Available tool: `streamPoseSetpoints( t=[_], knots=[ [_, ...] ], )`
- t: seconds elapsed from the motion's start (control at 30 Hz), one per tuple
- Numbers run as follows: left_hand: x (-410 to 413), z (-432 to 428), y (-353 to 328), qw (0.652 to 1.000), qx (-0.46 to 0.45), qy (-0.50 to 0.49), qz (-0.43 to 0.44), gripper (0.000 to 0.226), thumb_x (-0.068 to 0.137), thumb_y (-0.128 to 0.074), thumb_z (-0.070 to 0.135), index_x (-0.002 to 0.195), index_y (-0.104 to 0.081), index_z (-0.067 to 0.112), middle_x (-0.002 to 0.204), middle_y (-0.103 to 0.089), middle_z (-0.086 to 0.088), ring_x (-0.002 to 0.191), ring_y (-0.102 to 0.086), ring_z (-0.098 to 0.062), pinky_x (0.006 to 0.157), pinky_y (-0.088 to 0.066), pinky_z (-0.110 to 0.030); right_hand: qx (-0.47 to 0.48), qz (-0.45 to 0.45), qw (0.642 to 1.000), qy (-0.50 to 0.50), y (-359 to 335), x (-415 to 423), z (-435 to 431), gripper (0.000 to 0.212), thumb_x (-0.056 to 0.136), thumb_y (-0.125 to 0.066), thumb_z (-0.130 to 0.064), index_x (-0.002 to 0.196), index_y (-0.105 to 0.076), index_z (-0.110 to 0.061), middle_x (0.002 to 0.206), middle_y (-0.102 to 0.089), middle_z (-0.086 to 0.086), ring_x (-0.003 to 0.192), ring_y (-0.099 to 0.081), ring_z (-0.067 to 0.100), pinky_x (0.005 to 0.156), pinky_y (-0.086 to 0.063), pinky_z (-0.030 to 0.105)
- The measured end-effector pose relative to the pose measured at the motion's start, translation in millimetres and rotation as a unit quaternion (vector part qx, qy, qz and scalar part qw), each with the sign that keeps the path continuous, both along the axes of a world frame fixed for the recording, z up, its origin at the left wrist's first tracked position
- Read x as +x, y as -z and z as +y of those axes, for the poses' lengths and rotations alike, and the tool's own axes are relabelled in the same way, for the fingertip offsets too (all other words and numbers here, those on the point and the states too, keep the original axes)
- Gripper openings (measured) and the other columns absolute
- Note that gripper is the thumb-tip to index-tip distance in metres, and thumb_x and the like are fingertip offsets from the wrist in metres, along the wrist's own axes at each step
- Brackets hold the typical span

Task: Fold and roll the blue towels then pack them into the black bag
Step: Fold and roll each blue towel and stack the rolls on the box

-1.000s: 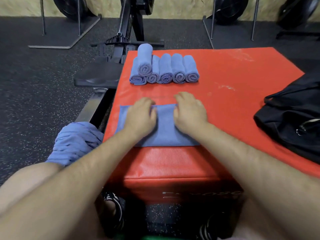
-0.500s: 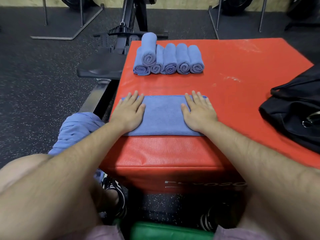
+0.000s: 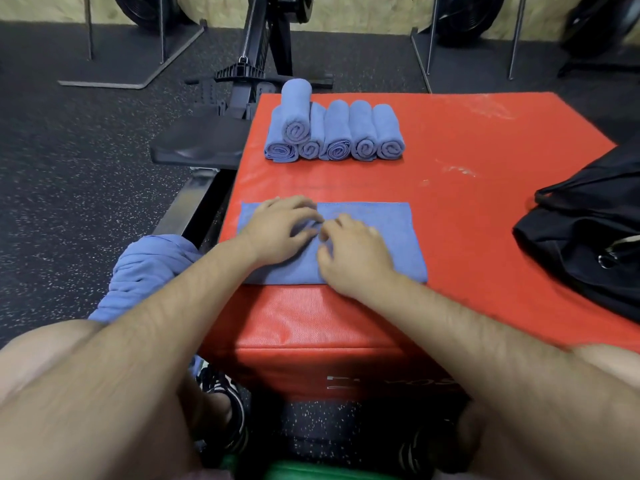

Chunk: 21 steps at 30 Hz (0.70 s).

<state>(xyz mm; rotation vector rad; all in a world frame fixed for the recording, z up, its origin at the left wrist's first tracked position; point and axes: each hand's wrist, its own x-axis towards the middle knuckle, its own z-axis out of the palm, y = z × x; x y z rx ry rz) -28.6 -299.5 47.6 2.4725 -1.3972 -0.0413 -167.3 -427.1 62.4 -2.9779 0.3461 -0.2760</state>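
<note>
Red padded box (image 3: 450,209): vinyl-covered, top face scuffed with pale marks toward its far right; serves as work surface and as landmark for all entries below. Folded blue towel (image 3: 381,244): one piece, flat rectangular strip, lying on the box top along the near edge, long side parallel to that edge. Left hand (image 3: 280,230): palm down on the left half of the folded towel, fingers curled toward the strip's middle and bunching a small ridge of cloth there. Right hand (image 3: 353,254): palm down just right of the left hand, fingertips bent and pinching the same ridge; the two sets of fingertips nearly touch, and the exact hold beneath them is hidden. Rolled blue towels (image 3: 343,133): six rolls at the far left part of the box top, five side by side in a row touching one another, spiral ends facing the near edge, a sixth resting on top of the two leftmost. Loose blue towels (image 3: 149,268): crumpled heap off the box, just beside its near left corner, lying over the person's left leg. Black bag (image 3: 588,233): slumped on the right side of the box top, well apart from the folded towel, a metal ring visible on its near face. Gym machine (image 3: 207,140): black frame and flat pad, on the floor against the box's left side.
</note>
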Motion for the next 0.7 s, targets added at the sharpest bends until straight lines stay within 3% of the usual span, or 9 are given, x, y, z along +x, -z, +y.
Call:
streamPoseSetpoints(
  t=[0.13,0.2,0.3,0.47,0.6,0.7],
  knots=[
    [3,4,2,0.999,0.028,-0.029,-0.010,0.048,0.092,-0.034,0.054,0.129,-0.061,0.039,0.137,-0.054,0.014,0.128,-0.050,-0.009,0.111,-0.026,-0.047,-0.037,-0.002,0.998,0.040,16,0,23,0.052,0.087,-0.042,-0.053,0.104,-0.068,-0.011,0.104,-0.064,0.010,0.092,-0.059,0.034,0.077,-0.044,0.043],
    [5,7,0,0.997,0.028,-0.052,-0.042,0.048,0.093,-0.031,0.057,0.126,-0.062,0.040,0.127,-0.060,0.012,0.119,-0.057,-0.015,0.101,-0.033,-0.043,-0.027,0.005,0.999,0.039,22,2,21,0.062,0.088,-0.036,-0.059,0.111,-0.065,-0.009,0.114,-0.063,0.011,0.106,-0.058,0.034,0.088,-0.043,0.048],
    [3,11,-6,0.990,0.053,-0.086,-0.095,0.043,0.095,-0.037,0.060,0.121,-0.065,0.039,0.108,-0.060,0.005,0.100,-0.057,-0.026,0.086,-0.036,-0.040,-0.007,0.036,0.999,0.003,24,4,4,0.068,0.091,-0.037,-0.063,0.132,-0.055,-0.012,0.141,-0.053,0.007,0.139,-0.041,0.029,0.112,-0.028,0.055],
    [-10,16,-13,0.988,0.048,-0.105,-0.099,0.032,0.092,-0.056,0.056,0.110,-0.070,0.033,0.097,-0.059,0.003,0.100,-0.059,-0.028,0.084,-0.034,-0.039,0.007,0.063,0.997,-0.048,13,10,-39,0.051,0.095,-0.045,-0.043,0.145,-0.046,-0.031,0.159,-0.034,-0.005,0.152,-0.015,0.025,0.120,-0.014,0.049],
    [-27,22,-8,0.994,0.017,-0.079,-0.072,0.036,0.088,-0.061,0.056,0.104,-0.071,0.025,0.092,-0.059,0.005,0.097,-0.060,-0.023,0.078,-0.032,-0.037,0.012,0.046,0.998,-0.032,7,1,-62,0.043,0.096,-0.052,-0.039,0.139,-0.054,-0.032,0.151,-0.043,-0.007,0.148,-0.022,0.028,0.117,-0.025,0.046],
    [-37,30,-6,0.993,0.009,-0.071,-0.091,0.038,0.088,-0.062,0.056,0.105,-0.071,0.023,0.092,-0.057,0.002,0.095,-0.059,-0.025,0.074,-0.025,-0.035,0.018,-0.013,0.996,-0.084,3,-11,-61,0.031,0.093,-0.058,-0.032,0.123,-0.063,-0.030,0.128,-0.057,-0.011,0.125,-0.041,0.024,0.098,-0.041,0.045]
  ],
)
